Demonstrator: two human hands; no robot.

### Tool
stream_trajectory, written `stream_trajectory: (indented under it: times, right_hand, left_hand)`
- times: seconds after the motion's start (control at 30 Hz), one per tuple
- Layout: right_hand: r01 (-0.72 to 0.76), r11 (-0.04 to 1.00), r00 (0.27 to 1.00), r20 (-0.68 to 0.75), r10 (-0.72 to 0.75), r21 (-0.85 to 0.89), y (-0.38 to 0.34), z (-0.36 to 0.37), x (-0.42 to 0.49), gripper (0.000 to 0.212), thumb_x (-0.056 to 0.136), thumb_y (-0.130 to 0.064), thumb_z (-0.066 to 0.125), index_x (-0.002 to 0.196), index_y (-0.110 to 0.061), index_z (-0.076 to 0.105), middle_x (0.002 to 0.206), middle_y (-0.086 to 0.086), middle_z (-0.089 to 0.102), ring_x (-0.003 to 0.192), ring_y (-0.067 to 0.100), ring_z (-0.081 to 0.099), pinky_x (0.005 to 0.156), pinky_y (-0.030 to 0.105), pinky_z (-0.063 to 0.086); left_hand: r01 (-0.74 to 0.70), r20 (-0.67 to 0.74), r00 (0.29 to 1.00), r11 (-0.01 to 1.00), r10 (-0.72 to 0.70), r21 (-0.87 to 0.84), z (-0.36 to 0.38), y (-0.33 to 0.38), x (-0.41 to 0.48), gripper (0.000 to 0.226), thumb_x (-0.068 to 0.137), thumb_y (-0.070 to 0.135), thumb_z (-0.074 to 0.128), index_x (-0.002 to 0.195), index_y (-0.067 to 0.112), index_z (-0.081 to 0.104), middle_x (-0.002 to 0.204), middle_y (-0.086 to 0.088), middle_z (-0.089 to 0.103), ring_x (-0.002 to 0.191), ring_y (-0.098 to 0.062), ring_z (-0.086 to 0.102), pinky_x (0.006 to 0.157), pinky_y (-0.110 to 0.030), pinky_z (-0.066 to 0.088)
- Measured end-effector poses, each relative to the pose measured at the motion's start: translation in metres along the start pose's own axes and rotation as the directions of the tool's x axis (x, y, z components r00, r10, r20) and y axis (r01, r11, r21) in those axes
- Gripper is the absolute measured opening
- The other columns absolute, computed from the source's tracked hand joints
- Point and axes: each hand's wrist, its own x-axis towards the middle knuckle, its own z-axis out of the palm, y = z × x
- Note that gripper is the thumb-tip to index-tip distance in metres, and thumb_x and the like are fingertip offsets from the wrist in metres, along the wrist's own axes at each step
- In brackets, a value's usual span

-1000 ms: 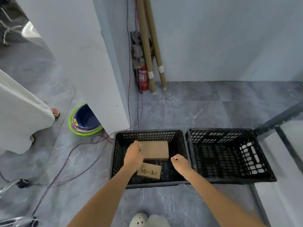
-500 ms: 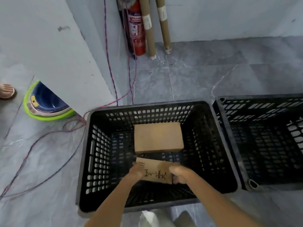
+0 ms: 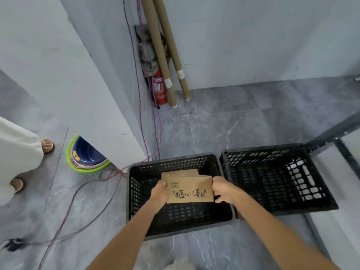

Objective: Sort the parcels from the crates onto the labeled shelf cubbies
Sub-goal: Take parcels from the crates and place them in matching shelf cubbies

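A brown cardboard parcel with black handwriting (image 3: 190, 190) is held above the left black crate (image 3: 134, 191). My left hand (image 3: 160, 192) grips its left edge and my right hand (image 3: 222, 189) grips its right edge. A second, plain brown parcel (image 3: 179, 173) lies in the crate behind it, mostly hidden. The right black crate (image 3: 321, 193) beside it holds nothing that I can see.
A white wall corner (image 3: 109, 123) stands left of the crates, with a green-rimmed blue basin (image 3: 85, 156) and cables (image 3: 78, 193) on the floor. Cardboard tubes (image 3: 165, 65) and a red extinguisher (image 3: 160, 88) lean in the far corner. Another person's feet (image 3: 46, 146) are at left. A metal shelf frame (image 3: 339, 141) rises at right.
Both hands have taken the handwritten parcel by its ends and lifted it out of the left crate. The view has pulled back and up.
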Motion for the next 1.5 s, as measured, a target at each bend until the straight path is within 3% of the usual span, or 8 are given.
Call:
stream_trajectory:
  times: [0.17, 0.3, 0.43, 0.53, 0.7, 0.97, 1.27, 1.5]
  right_hand:
    - [0.192, 0.969, 0.976, -0.13, -0.173, 0.157, -0.089, -0.061, -0.167, 0.025, 0.099, -0.014, 0.032, 0.121, -0.01, 0.042, 0.116, 0.014, 0.055, 0.093, 0.027, 0.056, 0.073, 0.044, 0.047]
    - [0.389, 0.875, 0.906, -0.291, -0.307, 0.288, -0.15, -0.113, -0.305, 0.034, 0.098, -0.036, 0.041, 0.121, -0.011, 0.04, 0.123, 0.009, 0.048, 0.108, 0.03, 0.052, 0.073, 0.038, 0.047]
    - [0.674, 0.728, 0.674, -0.512, -0.533, 0.128, -0.18, -0.157, -0.421, 0.026, 0.096, -0.034, 0.049, 0.098, -0.009, 0.041, 0.101, 0.005, 0.05, 0.095, 0.022, 0.047, 0.081, 0.033, 0.04]
    - [0.798, 0.599, 0.507, -0.615, -0.604, 0.07, -0.187, -0.19, -0.493, 0.018, 0.094, -0.025, 0.055, 0.096, -0.009, 0.046, 0.083, -0.004, 0.049, 0.083, 0.015, 0.048, 0.069, 0.025, 0.037]
    - [0.899, 0.437, 0.334, -0.685, -0.647, 0.025, -0.174, -0.243, -0.571, 0.012, 0.091, -0.01, 0.057, 0.098, -0.012, 0.047, 0.09, -0.005, 0.053, 0.078, 0.009, 0.05, 0.067, 0.02, 0.04]
    - [0.94, 0.275, 0.329, -0.744, -0.582, 0.2, -0.128, -0.28, -0.63, 0.014, 0.097, -0.037, 0.045, 0.101, -0.023, 0.046, 0.102, -0.002, 0.057, 0.094, 0.012, 0.056, 0.089, 0.046, 0.049]
    - [0.955, 0.257, 0.251, -0.855, -0.453, 0.144, -0.093, -0.284, -0.645, 0.015, 0.092, -0.039, 0.054, 0.098, -0.026, 0.048, 0.108, 0.004, 0.061, 0.107, 0.023, 0.057, 0.096, 0.052, 0.048]
    - [0.984, 0.176, 0.072, -0.858, -0.508, -0.021, -0.068, -0.273, -0.669, 0.02, 0.082, -0.041, 0.062, 0.096, -0.027, 0.06, 0.106, 0.007, 0.066, 0.107, 0.026, 0.061, 0.097, 0.055, 0.047]
  left_hand:
    - [-0.077, -0.03, 0.997, 0.959, 0.071, -0.273, -0.079, 0.135, -0.146, 0.019, 0.093, 0.004, 0.04, 0.081, 0.016, 0.049, 0.108, -0.013, 0.062, 0.097, -0.028, 0.06, 0.07, -0.035, 0.051]
    - [-0.252, -0.08, 0.968, 0.905, 0.239, -0.343, -0.131, 0.241, -0.261, 0.024, 0.099, 0.026, 0.04, 0.091, 0.011, 0.057, 0.099, -0.015, 0.067, 0.087, -0.027, 0.063, 0.085, -0.043, 0.053]
    - [-0.421, -0.163, 0.907, 0.833, 0.388, -0.359, -0.161, 0.319, -0.345, 0.06, 0.084, 0.064, 0.048, 0.101, 0.007, 0.057, 0.087, -0.008, 0.065, 0.075, -0.022, 0.064, 0.069, -0.038, 0.055]
    - [-0.541, -0.197, 0.84, 0.758, 0.505, -0.363, -0.165, 0.36, -0.367, 0.101, 0.051, 0.088, 0.054, 0.115, 0.01, 0.058, 0.105, -0.01, 0.067, 0.093, -0.028, 0.067, 0.081, -0.047, 0.057]
    - [-0.654, -0.118, 0.728, 0.633, 0.675, -0.415, -0.154, 0.417, -0.498, 0.047, 0.089, 0.043, 0.057, 0.126, 0.014, 0.052, 0.117, -0.006, 0.06, 0.108, -0.024, 0.057, 0.094, -0.043, 0.049]
    - [-0.802, -0.067, 0.495, 0.426, 0.866, -0.419, -0.122, 0.447, -0.562, 0.04, 0.084, -0.009, 0.058, 0.115, 0.015, 0.049, 0.114, -0.005, 0.055, 0.1, -0.023, 0.056, 0.089, -0.046, 0.049]
    - [-0.631, 0.133, 0.492, 0.458, 0.86, -0.627, -0.112, 0.45, -0.587, 0.019, 0.097, 0.014, 0.038, 0.103, 0.013, 0.056, 0.107, 0.0, 0.061, 0.107, -0.021, 0.052, 0.092, -0.05, 0.043]
    - [-0.488, 0.384, 0.404, 0.55, 0.831, -0.678, -0.112, 0.434, -0.581, 0.056, 0.075, 0.034, 0.065, 0.118, 0.016, 0.032, 0.112, -0.012, 0.065, 0.1, -0.024, 0.059, 0.079, -0.048, 0.053]
